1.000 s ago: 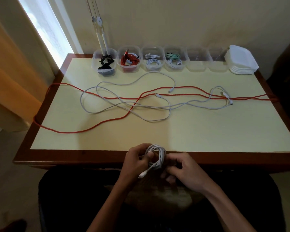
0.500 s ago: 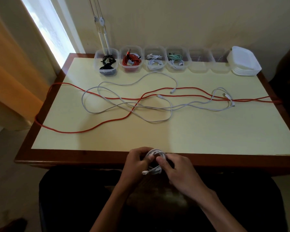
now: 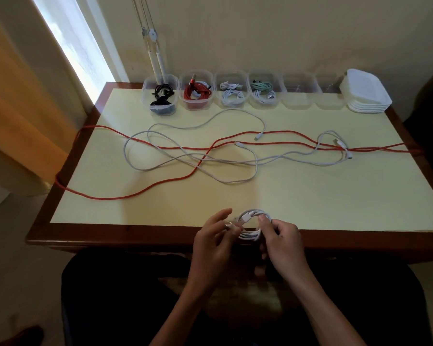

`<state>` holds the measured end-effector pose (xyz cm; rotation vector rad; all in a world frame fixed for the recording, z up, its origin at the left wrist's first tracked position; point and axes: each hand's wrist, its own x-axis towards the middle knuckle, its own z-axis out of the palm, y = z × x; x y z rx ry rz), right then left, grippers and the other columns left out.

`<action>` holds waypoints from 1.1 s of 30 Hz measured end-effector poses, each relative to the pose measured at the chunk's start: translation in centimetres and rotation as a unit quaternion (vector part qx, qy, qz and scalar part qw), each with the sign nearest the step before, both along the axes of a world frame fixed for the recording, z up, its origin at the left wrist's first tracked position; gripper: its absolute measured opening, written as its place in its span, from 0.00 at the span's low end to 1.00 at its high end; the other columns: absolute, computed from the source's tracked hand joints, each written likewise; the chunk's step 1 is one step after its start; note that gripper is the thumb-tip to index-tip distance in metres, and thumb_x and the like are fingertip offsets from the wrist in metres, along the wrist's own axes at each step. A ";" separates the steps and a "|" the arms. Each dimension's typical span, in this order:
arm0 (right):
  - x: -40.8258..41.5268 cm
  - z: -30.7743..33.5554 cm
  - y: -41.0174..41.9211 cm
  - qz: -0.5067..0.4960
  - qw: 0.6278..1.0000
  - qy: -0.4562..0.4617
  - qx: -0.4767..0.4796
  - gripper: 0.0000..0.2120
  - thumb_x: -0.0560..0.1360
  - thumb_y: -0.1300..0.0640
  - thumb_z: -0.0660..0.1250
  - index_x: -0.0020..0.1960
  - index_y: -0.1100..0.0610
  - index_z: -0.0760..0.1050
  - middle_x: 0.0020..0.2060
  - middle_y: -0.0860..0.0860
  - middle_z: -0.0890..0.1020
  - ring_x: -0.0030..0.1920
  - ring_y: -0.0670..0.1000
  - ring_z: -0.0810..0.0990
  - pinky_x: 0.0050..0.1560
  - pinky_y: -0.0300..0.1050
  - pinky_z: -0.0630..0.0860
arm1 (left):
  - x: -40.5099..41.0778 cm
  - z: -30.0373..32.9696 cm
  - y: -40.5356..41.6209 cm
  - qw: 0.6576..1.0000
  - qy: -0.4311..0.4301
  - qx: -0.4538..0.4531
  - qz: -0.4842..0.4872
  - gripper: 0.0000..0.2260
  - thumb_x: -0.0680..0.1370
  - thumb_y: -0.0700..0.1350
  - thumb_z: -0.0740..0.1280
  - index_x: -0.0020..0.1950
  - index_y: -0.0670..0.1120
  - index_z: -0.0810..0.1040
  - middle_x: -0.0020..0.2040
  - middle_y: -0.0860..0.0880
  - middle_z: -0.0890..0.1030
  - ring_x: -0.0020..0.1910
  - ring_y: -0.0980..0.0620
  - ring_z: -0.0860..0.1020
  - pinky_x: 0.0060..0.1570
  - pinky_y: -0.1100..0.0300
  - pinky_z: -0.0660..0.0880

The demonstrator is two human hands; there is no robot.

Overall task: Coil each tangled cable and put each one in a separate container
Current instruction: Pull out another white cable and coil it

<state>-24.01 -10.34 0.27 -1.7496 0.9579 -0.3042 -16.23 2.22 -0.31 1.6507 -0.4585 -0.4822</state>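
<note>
A small white coiled cable (image 3: 251, 224) is held over the table's near edge. My right hand (image 3: 281, 239) grips the coil's right side. My left hand (image 3: 216, 237) pinches its plug end at the left, with the other fingers spread. A long red cable (image 3: 160, 184) and tangled white cables (image 3: 210, 158) lie spread across the table's middle. Along the back stand clear containers: one with a black cable (image 3: 161, 97), one with a red cable (image 3: 197, 92), one with a white cable (image 3: 231, 92), one with green and white cables (image 3: 264, 92), and two empty ones (image 3: 298, 101) (image 3: 329, 101).
A stack of white lids (image 3: 368, 96) sits at the back right corner. The yellow table (image 3: 310, 196) has a brown wooden rim; the red cable hangs over its left and right edges. A curtain and window are at left, and two white rods lean at the back.
Both hands have risen slightly with the coil, from just below the table edge to over it. My left hand now pinches the plug end and its fingers have spread.
</note>
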 end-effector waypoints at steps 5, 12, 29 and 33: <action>0.6 0.7 2.0 -0.034 0.996 -0.068 0.045 0.20 0.82 0.52 0.60 0.38 0.63 0.77 0.23 0.54 0.75 0.24 0.48 0.74 0.26 0.40 0.70 | -1.9 1.2 -1.1 0.955 0.190 -0.089 0.208 0.09 0.79 0.43 0.65 0.47 0.41 0.85 0.47 0.47 0.86 0.52 0.49 0.83 0.54 0.53 0.78; 0.7 1.7 2.6 -0.046 0.985 -0.157 0.051 0.07 0.81 0.58 0.63 0.50 0.55 0.80 0.33 0.55 0.81 0.31 0.46 0.79 0.32 0.36 0.74 | -0.8 1.9 -0.7 0.893 0.395 -0.094 0.194 0.10 0.81 0.41 0.62 0.52 0.36 0.81 0.47 0.38 0.85 0.49 0.42 0.84 0.54 0.48 0.79; 0.1 1.1 -2.1 -0.111 0.975 -0.132 0.143 0.14 0.78 0.58 0.68 0.63 0.50 0.77 0.39 0.52 0.86 0.40 0.50 0.85 0.36 0.43 0.81 | 2.8 2.0 -2.5 0.947 0.320 -0.033 -0.030 0.23 0.71 0.48 0.73 0.64 0.48 0.74 0.54 0.43 0.84 0.52 0.46 0.83 0.48 0.54 0.79; 0.5 1.0 -4.9 -0.158 0.966 -0.143 0.143 0.14 0.78 0.58 0.69 0.63 0.54 0.76 0.40 0.57 0.85 0.40 0.58 0.85 0.43 0.54 0.84 | 4.7 2.7 -4.5 0.971 0.233 0.016 -0.051 0.14 0.78 0.44 0.70 0.63 0.48 0.75 0.54 0.44 0.83 0.51 0.47 0.84 0.51 0.53 0.81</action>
